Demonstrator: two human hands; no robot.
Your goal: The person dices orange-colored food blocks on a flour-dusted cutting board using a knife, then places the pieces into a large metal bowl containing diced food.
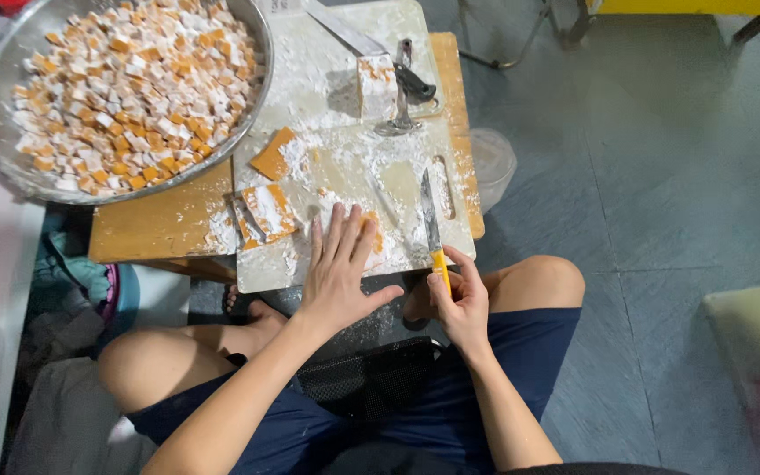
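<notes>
Orange candy slab [371, 230], dusted in white powder, lies near the front edge of the white cutting board [354, 167], mostly hidden under the left hand [340, 268], which presses on it flat with fingers spread and extended. The right hand [461, 303] is closed around the yellow handle of a knife [433, 233], whose blade lies along the board just to the right of the slab, tip pointing away from the person. Further back on the board sit another flat orange piece [273, 158], a powdered block partly cut into strips [266, 213], and a metal scraper with a dark-handled tool [402, 88] beside it. A large metal bowl [10, 53] heaped with small orange-and-white cubes rests on the wooden tabletop [160, 224] at the back left, overlapping the board's corner. The main risk, as I judge it, is the blade meeting the spread fingers: they lie close to the knife's line, and the loose powder could let the slab or the holding hand slide. The board also overhangs the tabletop toward the person's bare knees, so a hard downward push near that edge might tip it, and a dropped knife would land on the legs.
</notes>
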